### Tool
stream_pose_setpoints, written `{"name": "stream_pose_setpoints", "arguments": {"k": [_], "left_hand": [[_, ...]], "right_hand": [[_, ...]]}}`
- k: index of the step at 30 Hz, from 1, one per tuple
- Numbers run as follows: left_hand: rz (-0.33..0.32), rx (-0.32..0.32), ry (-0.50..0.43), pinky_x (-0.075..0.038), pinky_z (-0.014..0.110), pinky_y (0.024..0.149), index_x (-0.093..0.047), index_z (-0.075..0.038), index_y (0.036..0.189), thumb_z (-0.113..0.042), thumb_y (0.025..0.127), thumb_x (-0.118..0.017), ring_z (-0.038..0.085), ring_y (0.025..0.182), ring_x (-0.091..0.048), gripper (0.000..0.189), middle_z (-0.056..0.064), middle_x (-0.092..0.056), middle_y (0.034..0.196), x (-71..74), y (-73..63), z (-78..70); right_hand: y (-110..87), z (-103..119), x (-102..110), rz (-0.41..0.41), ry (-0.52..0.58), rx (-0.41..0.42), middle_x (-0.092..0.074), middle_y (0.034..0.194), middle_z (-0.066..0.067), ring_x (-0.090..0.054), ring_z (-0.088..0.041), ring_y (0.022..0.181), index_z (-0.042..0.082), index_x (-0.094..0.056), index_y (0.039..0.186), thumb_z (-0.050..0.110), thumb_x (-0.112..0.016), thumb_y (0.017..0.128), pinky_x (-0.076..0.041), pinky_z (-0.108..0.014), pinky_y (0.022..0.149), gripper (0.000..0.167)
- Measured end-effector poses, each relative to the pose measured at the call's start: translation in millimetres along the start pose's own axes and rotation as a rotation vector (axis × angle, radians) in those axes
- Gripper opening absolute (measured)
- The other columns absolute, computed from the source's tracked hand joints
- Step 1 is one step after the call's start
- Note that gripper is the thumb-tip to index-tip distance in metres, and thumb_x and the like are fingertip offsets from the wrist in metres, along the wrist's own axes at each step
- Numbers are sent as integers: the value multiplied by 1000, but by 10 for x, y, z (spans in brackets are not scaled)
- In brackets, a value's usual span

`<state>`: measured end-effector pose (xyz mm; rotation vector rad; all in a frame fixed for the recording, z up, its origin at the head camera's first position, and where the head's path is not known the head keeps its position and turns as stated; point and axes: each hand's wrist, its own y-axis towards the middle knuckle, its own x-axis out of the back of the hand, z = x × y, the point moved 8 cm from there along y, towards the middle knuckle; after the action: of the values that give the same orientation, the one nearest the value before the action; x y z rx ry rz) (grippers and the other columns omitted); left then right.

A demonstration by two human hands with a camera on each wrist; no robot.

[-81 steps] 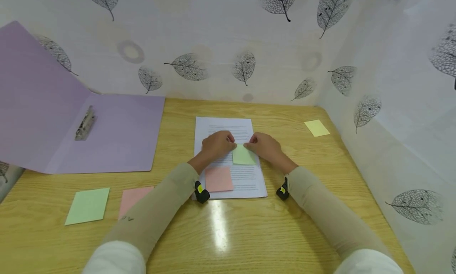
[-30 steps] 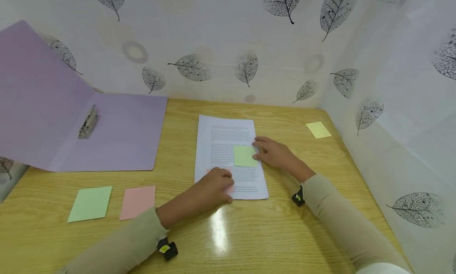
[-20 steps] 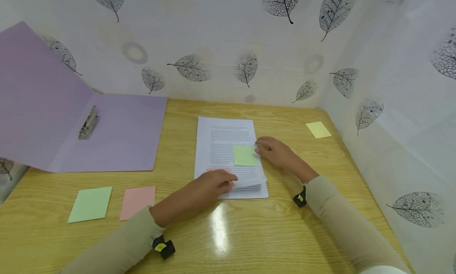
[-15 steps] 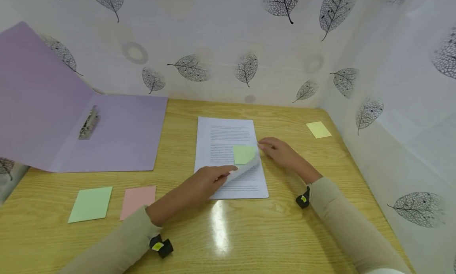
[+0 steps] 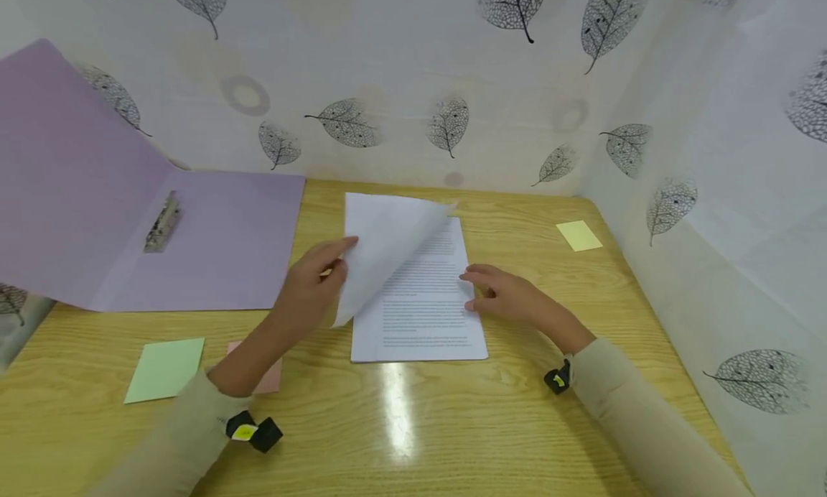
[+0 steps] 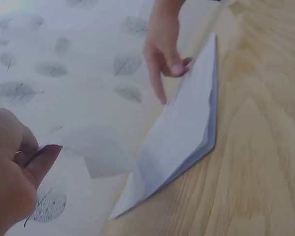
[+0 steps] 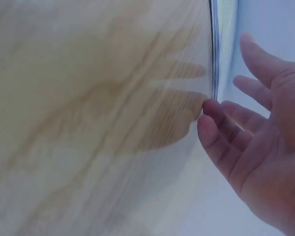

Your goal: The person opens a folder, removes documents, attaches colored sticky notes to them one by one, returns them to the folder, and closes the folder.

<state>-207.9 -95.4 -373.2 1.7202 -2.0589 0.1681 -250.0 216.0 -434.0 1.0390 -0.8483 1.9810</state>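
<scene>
My left hand (image 5: 310, 285) pinches the left part of a lifted sheet of paper (image 5: 384, 231), blank side showing, curled up and leftward off the stack. In the left wrist view the left hand (image 6: 14, 172) has thumb and finger together at the sheet's edge. Under it, the stack of printed sheets (image 5: 429, 332) lies on the table with lines of text visible. At the stack's right edge rests my right hand (image 5: 507, 292), fingers loosely bent; the right wrist view has its fingertips (image 7: 209, 123) against the edge. No sticky notes show on the turned sheet's visible side.
An open lilac folder (image 5: 239, 245) with a metal clip (image 5: 163, 224) stands at left. A green sticky note (image 5: 161, 368) and a partly covered pink one (image 5: 270, 378) lie front left. A yellow note (image 5: 579, 235) lies far right on the wooden table (image 5: 452, 425).
My left hand has peeled the top sheet, with its green and pink notes, up from the lower right corner and carried it leftward. The right hand has stayed near the stack's right edge, shifting slightly down.
</scene>
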Motion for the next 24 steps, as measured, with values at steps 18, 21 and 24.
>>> {"name": "stream_pose_setpoints", "arguments": {"k": [18,21,24], "left_hand": [[-333,280,91,-45,6,73,-35,-26,158,-36,105,-53,0,97,-52,57,5,-52,133,1262,-252,720],[-356,335,102,-45,8,71,-32,-24,159,-37,105,-52,2,91,-51,60,-1,-53,113,1442,-295,912],[-384,385,102,-44,6,71,-33,-21,159,-35,104,-53,1,90,-50,60,4,-56,118,1587,-336,1102]], "right_hand": [[2,151,-130,58,-191,45,-32,163,-13,-40,-40,144,13,-45,153,47,-69,93,-42,-55,110,73],[3,137,-135,60,-179,39,-32,163,-13,-39,-39,144,13,-45,153,46,-70,93,-41,-56,110,73],[2,130,-139,63,-175,35,-31,164,-12,-38,-39,145,13,-45,153,46,-70,93,-41,-56,111,73]]}}
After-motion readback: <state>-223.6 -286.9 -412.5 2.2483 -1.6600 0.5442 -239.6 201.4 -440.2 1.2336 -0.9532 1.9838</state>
